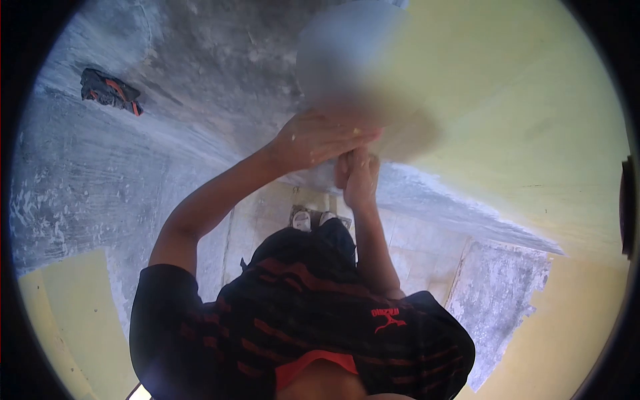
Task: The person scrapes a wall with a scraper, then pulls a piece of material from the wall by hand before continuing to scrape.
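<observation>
My left hand (pixel 319 141) reaches up and across, its fingers stretched out together and tips beside a blurred patch. Small pale and yellow specks dot its back. Just beneath, touching or overlapping it in this view, is my right hand (pixel 361 177), with its fingers curled in. I cannot tell what, if anything, it holds. A pale, round, blurred shape (pixel 343 50) hides what lies right above both hands. Behind them, the yellow paint of the wall (pixel 507 100) meets a rough grey surface (pixel 227 60).
A crumpled dark cloth with orange strips (pixel 112 92) lies at the upper left on the grey surface. My feet (pixel 302 221) stand below on a pale tiled floor (pixel 420 250). A dark brown edge (pixel 627 207) shows at the far right. Patchy grey and yellow walls surround me.
</observation>
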Demonstrator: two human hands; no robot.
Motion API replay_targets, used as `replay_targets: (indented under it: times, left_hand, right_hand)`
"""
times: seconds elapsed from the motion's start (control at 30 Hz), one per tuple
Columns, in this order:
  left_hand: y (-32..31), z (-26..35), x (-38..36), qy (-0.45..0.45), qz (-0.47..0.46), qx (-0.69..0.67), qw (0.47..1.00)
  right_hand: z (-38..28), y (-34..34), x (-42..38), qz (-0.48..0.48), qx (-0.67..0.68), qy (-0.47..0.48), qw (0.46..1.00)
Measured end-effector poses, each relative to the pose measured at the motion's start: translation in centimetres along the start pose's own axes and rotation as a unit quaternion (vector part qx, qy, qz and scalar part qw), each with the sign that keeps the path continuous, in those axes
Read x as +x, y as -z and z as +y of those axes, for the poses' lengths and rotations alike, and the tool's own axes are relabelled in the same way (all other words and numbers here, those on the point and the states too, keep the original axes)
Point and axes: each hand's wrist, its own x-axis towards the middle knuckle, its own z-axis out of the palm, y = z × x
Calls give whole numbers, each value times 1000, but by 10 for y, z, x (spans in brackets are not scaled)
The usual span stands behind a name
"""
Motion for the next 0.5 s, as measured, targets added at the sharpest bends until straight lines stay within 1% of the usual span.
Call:
replay_targets:
  times: [0.07,0.13,0.3,0.37,0.5]
  left_hand:
    - [-2,0,-10,-8,-2,0,1000]
    - [-5,2,-22,-3,-20,-40,999]
    - [-15,8,-30,11,13,-55,998]
    - [-16,7,-27,8,29,-57,998]
    - [-21,7,-28,17,52,-38,998]
  right_hand:
    - [12,4,-15,-16,15,-15,1000]
    - [16,4,-27,-32,80,-149,985]
    - [18,2,-31,-14,43,-147,988]
    - [15,-5,-32,-1,31,-116,993]
    - [24,0,-29,-14,20,-99,995]
